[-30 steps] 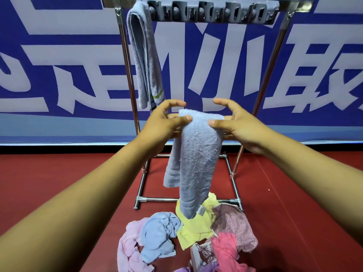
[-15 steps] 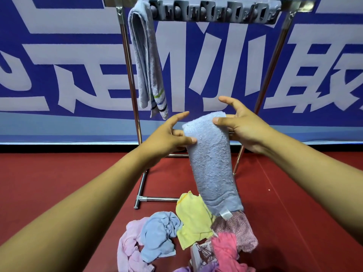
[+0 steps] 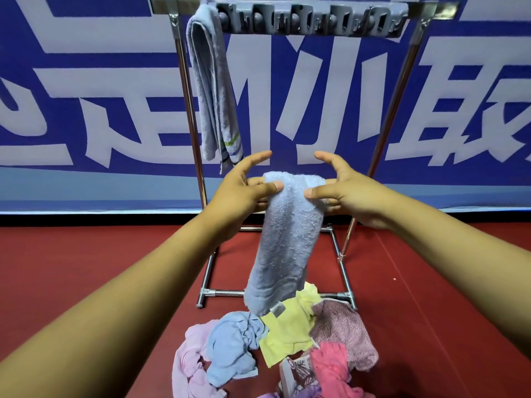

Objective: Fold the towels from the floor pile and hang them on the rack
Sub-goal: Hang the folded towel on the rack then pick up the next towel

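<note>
A folded light blue towel [image 3: 283, 242] hangs in front of me, its top fold pinched from both sides. My left hand [image 3: 241, 191] pinches its left top edge between thumb and fingers; my right hand [image 3: 344, 191] pinches the right top edge. Its lower end, with a small label, dangles just above the floor pile [image 3: 275, 349] of pink, blue, yellow and mauve towels. Behind stands the metal rack [image 3: 184, 90], with one grey-blue towel [image 3: 214, 87] draped over the left end of its top bar.
A grey row of clips [image 3: 310, 20] runs along the rack's top bar to the right of the hung towel. The rack's base tubes [image 3: 224, 293] lie on the red floor just behind the pile. A blue and white banner covers the wall.
The held towel's lower end has swung back from the right to the middle. My left hand has taken hold of the top fold again, and both hands have moved closer together.
</note>
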Demonstrator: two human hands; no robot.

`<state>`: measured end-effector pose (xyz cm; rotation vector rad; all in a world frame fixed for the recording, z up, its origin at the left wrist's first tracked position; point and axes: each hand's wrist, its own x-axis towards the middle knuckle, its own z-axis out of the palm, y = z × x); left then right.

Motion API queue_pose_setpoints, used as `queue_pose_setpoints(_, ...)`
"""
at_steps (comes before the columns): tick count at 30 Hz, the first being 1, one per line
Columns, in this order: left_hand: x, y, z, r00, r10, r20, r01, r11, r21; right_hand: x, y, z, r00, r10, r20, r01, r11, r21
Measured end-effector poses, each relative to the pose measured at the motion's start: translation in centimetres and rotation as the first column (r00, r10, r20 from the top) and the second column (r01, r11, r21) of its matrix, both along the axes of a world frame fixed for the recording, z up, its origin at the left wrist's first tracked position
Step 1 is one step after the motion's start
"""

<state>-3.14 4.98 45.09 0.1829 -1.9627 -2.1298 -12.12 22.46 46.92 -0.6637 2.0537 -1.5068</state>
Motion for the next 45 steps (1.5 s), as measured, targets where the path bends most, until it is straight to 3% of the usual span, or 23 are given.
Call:
queue_pose_setpoints(6, 0.1, -0.7, -0.2, 0.999, 0.053, -0.004, -0.053, 0.999, 0.004, 0.4, -0.4, 0.0, 0.998, -0.047, -0.05, 0.046, 0.998, -0.034)
queue_pose_setpoints(16, 0.6, -1.4, 0.1, 0.997, 0.077, -0.023, -0.08, 0.984, -0.159, 0.7, -0.6, -0.2, 0.998, -0.011, -0.07, 0.002, 0.993, -0.117)
queue_pose_setpoints(22, 0.3, -1.3, -0.2, 0.993, 0.121, -0.004, -0.121, 0.99, -0.076, 0.6, 0.0, 0.0, 0.998, -0.041, -0.055, 0.034, 0.991, -0.128)
queue_pose_setpoints(30, -1.2, -0.1, 0.8, 1.0, 0.006, -0.02, -0.01, 0.975, -0.221, 0.1, 1.4, -0.1, 0.999, 0.04, 0.017, -0.041, 0.998, 0.038)
queue_pose_setpoints(38, -1.9, 0.3, 1.4, 0.997, 0.05, -0.064, -0.064, 0.97, -0.234, -0.7, 2.4, 0.8, 0.999, 0.037, 0.012, -0.038, 0.982, 0.184)
queue_pose_setpoints(40, -2.0, 0.3, 1.6, 0.998, 0.035, -0.054, -0.047, 0.966, -0.254, -1.0, 2.3, 1.1, 0.997, 0.027, -0.066, -0.008, 0.964, 0.267)
queue_pose_setpoints(43, -2.1, 0.1, 2.0, 0.999, -0.018, -0.041, 0.006, 0.956, -0.292, -1.5, 1.4, 2.1, 0.945, 0.035, -0.325, 0.081, 0.938, 0.337)
queue_pose_setpoints(45, -2.2, 0.1, 2.4, 0.997, -0.066, -0.035, 0.051, 0.943, -0.329, -1.6, 0.4, 2.9, 0.942, 0.1, -0.32, 0.0, 0.954, 0.299)
